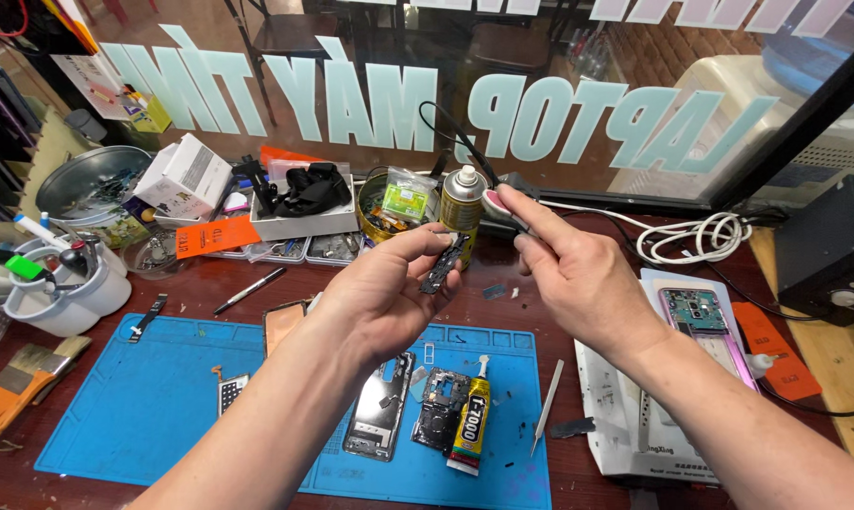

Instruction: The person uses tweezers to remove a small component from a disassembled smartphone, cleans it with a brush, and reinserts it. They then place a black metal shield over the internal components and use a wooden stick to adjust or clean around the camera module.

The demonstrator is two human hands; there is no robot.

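Note:
My left hand [384,288] is raised above the blue work mat [162,397] and pinches a small dark circuit board [443,265] between thumb and fingers. My right hand [564,260] is held up beside it, gripping a small tool with a pink and white end [496,200] close to the board's top. Under the hands, on the mat, lie an opened phone frame [380,416], a dark inner phone part [438,408] and a yellow and black glue tube [470,422].
A spray can [464,203] stands behind the hands. Trays of small parts, a white box [186,175] and a metal bowl [82,179] fill the back left. An opened purple phone [701,316] lies on a white pad at right, near a coiled white cable [705,234]. Tweezers [546,406] and a brush [16,392] lie about.

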